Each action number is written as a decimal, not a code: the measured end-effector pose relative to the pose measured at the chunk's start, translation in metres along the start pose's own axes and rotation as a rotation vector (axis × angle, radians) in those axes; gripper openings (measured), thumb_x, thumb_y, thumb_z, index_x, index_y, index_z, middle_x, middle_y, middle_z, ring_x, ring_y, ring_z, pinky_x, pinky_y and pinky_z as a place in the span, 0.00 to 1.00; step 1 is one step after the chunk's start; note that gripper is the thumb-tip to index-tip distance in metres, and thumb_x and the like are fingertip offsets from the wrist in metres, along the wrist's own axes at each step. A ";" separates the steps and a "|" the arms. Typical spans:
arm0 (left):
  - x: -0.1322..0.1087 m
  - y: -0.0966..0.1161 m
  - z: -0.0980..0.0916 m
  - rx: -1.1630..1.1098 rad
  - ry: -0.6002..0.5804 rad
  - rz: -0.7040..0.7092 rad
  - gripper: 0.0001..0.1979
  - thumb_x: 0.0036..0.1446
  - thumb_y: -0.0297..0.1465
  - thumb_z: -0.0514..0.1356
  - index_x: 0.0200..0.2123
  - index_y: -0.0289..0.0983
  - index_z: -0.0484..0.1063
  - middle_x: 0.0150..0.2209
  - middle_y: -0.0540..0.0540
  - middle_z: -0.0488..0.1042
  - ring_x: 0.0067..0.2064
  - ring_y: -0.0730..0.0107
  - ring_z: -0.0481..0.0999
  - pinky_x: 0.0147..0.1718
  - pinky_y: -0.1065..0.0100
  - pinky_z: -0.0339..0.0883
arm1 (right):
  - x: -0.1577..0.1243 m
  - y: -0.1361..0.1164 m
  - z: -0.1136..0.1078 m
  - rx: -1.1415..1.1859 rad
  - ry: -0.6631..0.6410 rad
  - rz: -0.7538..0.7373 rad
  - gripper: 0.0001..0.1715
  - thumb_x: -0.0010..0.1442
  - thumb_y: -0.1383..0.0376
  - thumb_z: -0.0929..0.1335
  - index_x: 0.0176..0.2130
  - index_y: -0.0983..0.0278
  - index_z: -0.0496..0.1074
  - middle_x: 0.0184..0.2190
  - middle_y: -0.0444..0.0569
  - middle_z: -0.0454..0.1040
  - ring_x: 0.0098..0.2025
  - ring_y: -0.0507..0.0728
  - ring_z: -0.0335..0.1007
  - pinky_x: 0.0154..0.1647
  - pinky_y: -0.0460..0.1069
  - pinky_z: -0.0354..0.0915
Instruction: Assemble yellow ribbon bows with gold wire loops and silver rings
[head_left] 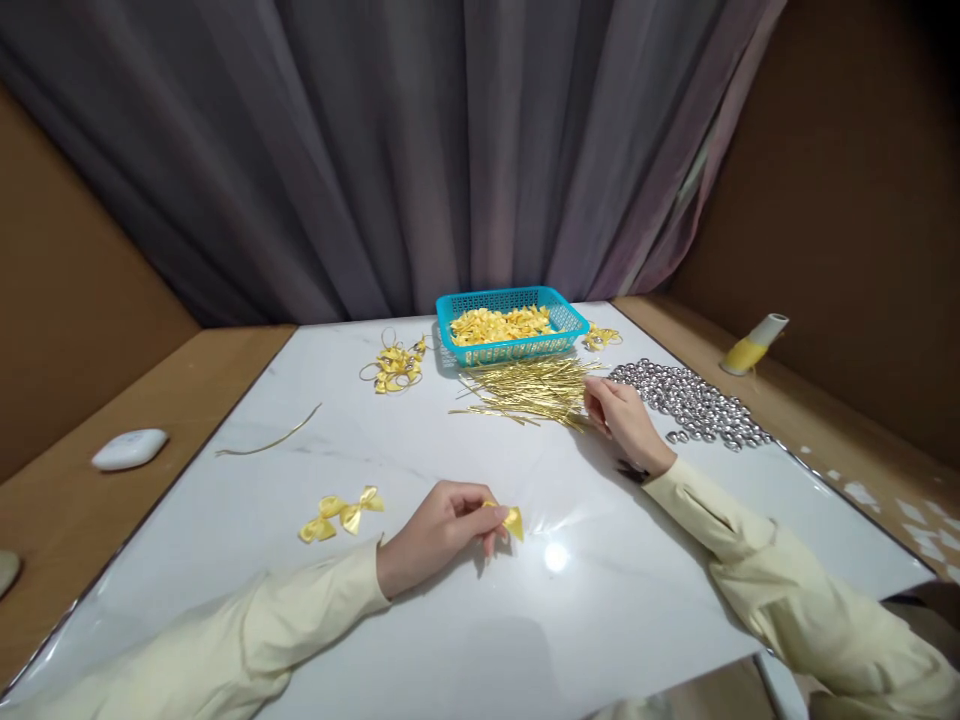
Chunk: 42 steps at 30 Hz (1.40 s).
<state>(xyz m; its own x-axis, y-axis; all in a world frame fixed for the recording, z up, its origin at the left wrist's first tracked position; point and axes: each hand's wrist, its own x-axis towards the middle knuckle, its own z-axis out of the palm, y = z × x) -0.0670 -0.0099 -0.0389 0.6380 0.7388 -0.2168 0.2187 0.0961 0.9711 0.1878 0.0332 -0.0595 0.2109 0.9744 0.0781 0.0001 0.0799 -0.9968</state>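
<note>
My left hand (454, 528) pinches a yellow satin bow (514, 522) between thumb and fingers, just above the white table; part of the bow is hidden by the fingers. Two more yellow bows (351, 513) lie left of that hand. My right hand (616, 412) is at the right end of a pile of thin gold wire ties (529, 388). Its fingers are curled together, and I cannot see what is between them. Right beside it spreads a heap of shiny silver beads (694, 402).
A blue plastic basket (517, 352) full of yellow bows stands at the back. Bows with gold loops (397, 366) lie left of it, and a smaller cluster (600, 337) right. One gold cord (270, 440), a white case (130, 449) and a yellow thread spool (752, 347) lie farther out.
</note>
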 end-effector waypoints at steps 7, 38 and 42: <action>0.000 -0.002 0.001 0.032 -0.058 -0.009 0.14 0.55 0.35 0.56 0.24 0.31 0.70 0.20 0.48 0.69 0.25 0.74 0.68 0.28 0.72 0.61 | -0.008 -0.023 -0.003 0.292 -0.162 0.157 0.15 0.59 0.58 0.61 0.32 0.65 0.71 0.35 0.52 0.74 0.39 0.55 0.70 0.38 0.48 0.67; 0.065 0.041 0.081 0.735 -0.326 0.540 0.14 0.62 0.31 0.48 0.35 0.35 0.72 0.35 0.44 0.73 0.39 0.67 0.69 0.41 0.68 0.61 | -0.106 -0.058 -0.125 0.215 -0.081 0.143 0.21 0.58 0.61 0.64 0.51 0.60 0.65 0.19 0.39 0.46 0.20 0.50 0.42 0.22 0.48 0.45; 0.102 0.046 0.107 0.810 -0.311 0.652 0.12 0.61 0.28 0.48 0.36 0.35 0.71 0.43 0.43 0.71 0.46 0.65 0.67 0.47 0.64 0.59 | -0.112 -0.049 -0.141 0.039 -0.013 0.143 0.25 0.58 0.60 0.64 0.54 0.58 0.60 0.20 0.41 0.53 0.23 0.51 0.50 0.25 0.48 0.50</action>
<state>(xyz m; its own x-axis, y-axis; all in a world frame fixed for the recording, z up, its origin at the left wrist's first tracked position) 0.0873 -0.0017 -0.0272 0.9421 0.2762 0.1902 0.1197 -0.8066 0.5788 0.3018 -0.1095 -0.0216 0.1932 0.9790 -0.0643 -0.0668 -0.0523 -0.9964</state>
